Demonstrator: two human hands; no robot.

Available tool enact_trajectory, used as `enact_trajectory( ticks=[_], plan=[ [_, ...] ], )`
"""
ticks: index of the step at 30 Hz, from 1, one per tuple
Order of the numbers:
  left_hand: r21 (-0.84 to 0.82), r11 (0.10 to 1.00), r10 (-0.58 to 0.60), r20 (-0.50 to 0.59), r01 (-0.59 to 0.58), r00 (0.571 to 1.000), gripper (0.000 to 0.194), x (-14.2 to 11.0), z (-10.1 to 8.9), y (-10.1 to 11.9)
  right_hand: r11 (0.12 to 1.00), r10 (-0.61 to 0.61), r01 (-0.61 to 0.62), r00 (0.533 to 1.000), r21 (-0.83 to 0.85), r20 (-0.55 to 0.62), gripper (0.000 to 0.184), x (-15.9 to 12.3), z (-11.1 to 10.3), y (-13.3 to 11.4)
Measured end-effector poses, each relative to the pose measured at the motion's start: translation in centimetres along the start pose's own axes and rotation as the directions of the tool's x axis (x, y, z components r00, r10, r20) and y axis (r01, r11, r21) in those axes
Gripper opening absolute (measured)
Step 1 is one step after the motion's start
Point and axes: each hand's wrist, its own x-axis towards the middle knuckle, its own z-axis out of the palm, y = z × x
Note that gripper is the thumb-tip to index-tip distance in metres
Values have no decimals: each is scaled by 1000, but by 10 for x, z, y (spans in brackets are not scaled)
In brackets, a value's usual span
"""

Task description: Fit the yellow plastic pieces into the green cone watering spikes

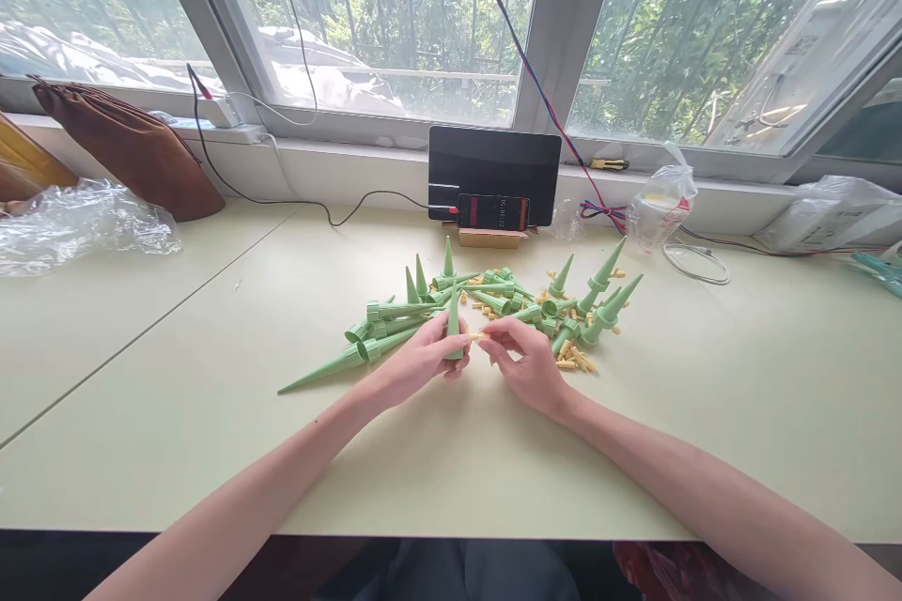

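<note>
My left hand (431,349) is closed around a green plastic spike (454,315), which stands point up in the fingers. Right beside it, my right hand (522,359) pinches a small yellow peg (476,336) between thumb and fingertips. The peg lies level, its left end close to the spike's side; whether it sits inside the spike I cannot tell. Left of the hands lie loose green spikes (338,366), a few of them standing. Beyond the right hand is a heap of green spikes (525,312) mixed with small yellow pegs (575,357).
A phone (493,212) leans on a dark tablet (494,164) at the window. Cables (282,202) run along the back. A plastic bag (660,202) and a white cable (696,265) lie back right. Clear wrap (91,223) and a brown bag (127,146) are at the left.
</note>
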Motion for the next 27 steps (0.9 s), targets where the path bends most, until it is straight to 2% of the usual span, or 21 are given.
enact_trajectory(
  ticks=[11, 22, 27],
  plan=[
    [27, 999, 38, -12, -38, 999, 25, 2, -2, -2, 1000, 3, -3, 1000, -6, 8, 12, 0, 0, 2],
    [147, 989, -6, -33, 11, 999, 34, 0, -5, -1, 1000, 10, -11, 1000, -19, -4, 14, 0, 1, 1],
    [143, 990, -3, -8, 4, 1000, 33, 0, -5, -1, 999, 32, -33, 999, -23, -15, 14, 0, 1, 1]
  ],
)
